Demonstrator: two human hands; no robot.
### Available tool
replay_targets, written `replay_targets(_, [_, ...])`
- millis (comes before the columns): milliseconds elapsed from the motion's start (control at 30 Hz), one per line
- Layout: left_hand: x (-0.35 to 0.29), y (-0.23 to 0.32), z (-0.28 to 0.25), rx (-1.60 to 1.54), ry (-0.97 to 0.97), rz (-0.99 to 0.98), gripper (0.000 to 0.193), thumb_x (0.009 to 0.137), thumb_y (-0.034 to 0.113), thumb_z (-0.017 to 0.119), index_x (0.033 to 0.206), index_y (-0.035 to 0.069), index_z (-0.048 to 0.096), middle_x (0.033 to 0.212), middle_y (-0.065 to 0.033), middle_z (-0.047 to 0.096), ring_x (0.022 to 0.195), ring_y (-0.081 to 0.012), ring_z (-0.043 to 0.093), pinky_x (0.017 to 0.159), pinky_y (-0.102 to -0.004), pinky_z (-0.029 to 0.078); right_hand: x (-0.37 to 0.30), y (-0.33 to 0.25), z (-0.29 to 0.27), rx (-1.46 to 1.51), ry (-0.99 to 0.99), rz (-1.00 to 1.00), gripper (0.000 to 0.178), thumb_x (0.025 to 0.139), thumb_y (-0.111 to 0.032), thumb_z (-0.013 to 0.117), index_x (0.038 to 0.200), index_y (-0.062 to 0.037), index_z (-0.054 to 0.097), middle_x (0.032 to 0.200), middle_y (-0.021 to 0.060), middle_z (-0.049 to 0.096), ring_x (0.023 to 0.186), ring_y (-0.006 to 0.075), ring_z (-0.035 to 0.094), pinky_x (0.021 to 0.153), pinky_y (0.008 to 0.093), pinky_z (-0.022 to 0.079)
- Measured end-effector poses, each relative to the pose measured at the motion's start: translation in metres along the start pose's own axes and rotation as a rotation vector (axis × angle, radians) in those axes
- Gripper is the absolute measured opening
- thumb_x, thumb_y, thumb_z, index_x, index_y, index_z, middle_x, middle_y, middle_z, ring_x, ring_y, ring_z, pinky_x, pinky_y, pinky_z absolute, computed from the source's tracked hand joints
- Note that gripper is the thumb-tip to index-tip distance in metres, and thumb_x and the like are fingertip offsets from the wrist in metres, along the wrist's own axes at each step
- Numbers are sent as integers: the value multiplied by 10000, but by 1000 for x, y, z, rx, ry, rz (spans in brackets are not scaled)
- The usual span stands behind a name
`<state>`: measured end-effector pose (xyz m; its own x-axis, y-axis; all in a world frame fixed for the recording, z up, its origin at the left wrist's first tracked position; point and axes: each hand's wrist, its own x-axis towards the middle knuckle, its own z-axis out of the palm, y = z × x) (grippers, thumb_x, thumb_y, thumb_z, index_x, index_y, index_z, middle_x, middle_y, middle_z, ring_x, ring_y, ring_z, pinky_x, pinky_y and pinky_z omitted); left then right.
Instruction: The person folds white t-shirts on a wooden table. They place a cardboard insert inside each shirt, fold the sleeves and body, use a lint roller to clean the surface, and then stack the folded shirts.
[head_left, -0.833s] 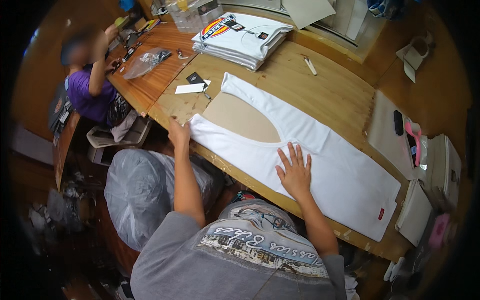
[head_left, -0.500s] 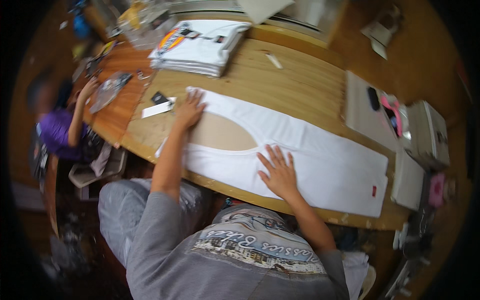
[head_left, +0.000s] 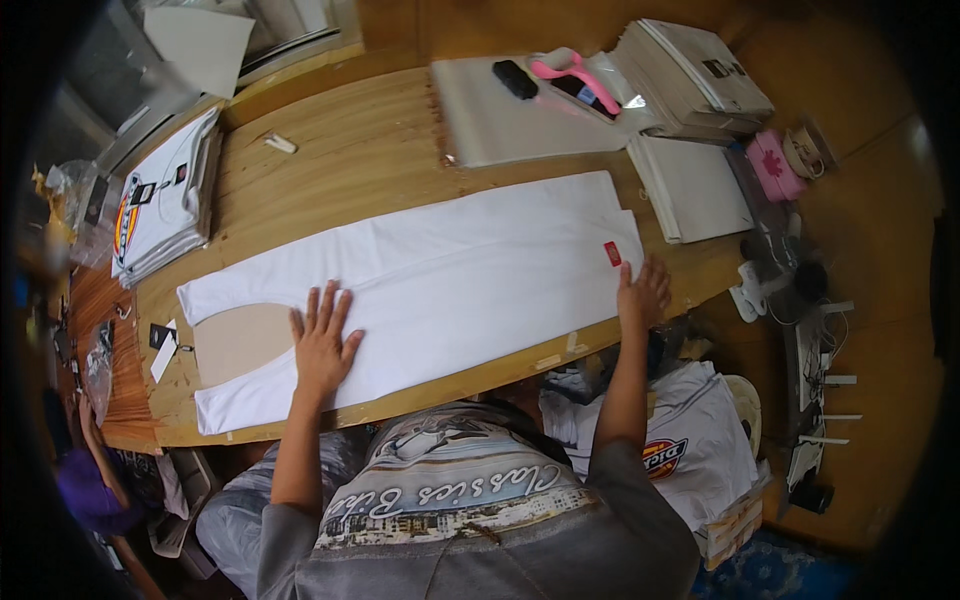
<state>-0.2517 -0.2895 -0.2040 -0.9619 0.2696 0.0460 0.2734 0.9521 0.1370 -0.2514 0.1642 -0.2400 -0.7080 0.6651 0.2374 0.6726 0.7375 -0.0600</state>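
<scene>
A white T-shirt (head_left: 450,270) lies flat across the wooden table, folded lengthwise, with a beige board (head_left: 240,345) showing in its neck opening at the left. A small red label (head_left: 612,254) is near its hem at the right end. My left hand (head_left: 324,345) is spread flat on the cloth beside the neck opening. At the hem's near corner is my right hand (head_left: 642,296), its thumb along the shirt's edge and its fingers stretched out beyond it. Whether the right palm presses on the table is hard to tell.
Folded white shirts (head_left: 175,195) are stacked at the far left, with tags (head_left: 163,350) nearer. Clear plastic bags (head_left: 470,115), a pink tool (head_left: 580,75) and a white stack (head_left: 690,190) stand at the far right. White shirts (head_left: 660,420) hang below the table's edge. A person in purple (head_left: 95,490) sits left.
The view has turned to the right. My right hand has moved from the shirt's middle to its hem corner; my left hand has moved from the neck end toward the middle.
</scene>
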Motion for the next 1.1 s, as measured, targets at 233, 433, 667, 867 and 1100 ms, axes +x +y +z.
replay_targets(233, [30, 100, 23, -160, -91, 229, 610, 786, 341, 484, 1278, 46, 276, 1346, -113, 237, 1260, -254, 178, 982, -529, 93, 12, 38, -23, 293, -108, -31, 372, 713, -346, 610, 925, -44, 561, 1099, 139, 456, 1041, 267, 405, 836, 411, 339])
replay_targets(433, [123, 261, 51, -526, -76, 668, 579, 847, 431, 360, 1236, 4, 326, 1205, -189, 410, 1126, -302, 379, 902, -430, 331, 32, 49, -4, 1070, -243, -56, 197, 688, -23, 627, 853, -10, 520, 805, 59, 540, 744, 158, 517, 693, 274, 417])
replay_targets(667, [177, 244, 35, -1781, -688, -404, 928, 686, 698, 406, 1245, -29, 266, 1040, -194, 501, 868, -238, 541, 734, -336, 461, -25, -32, -66, 847, 197, -1003, 246, 679, -10, 501, 918, -41, 546, 851, 108, 540, 806, 247, 522, 718, 344, 423])
replay_targets(867, [151, 223, 53, -1324, -7, -527, 585, 650, 157, 698, 1131, 9, 399, 810, -192, 568, 664, -251, 573, 635, -334, 473, -59, -30, -57, 506, 50, -1172, 359, 712, -108, 466, 1068, -123, 512, 944, 79, 493, 866, 220, 476, 742, 330, 381])
replay_targets(1100, [120, 231, 38, -881, 263, -175, 464, 670, 26, 601, 1105, 70, 447, 1065, -156, 481, 683, -302, 573, 649, -348, 459, -48, 4, -29, 575, -21, -932, 385, 693, -73, 504, 1060, -180, 545, 852, 72, 467, 761, 234, 458, 674, 355, 384])
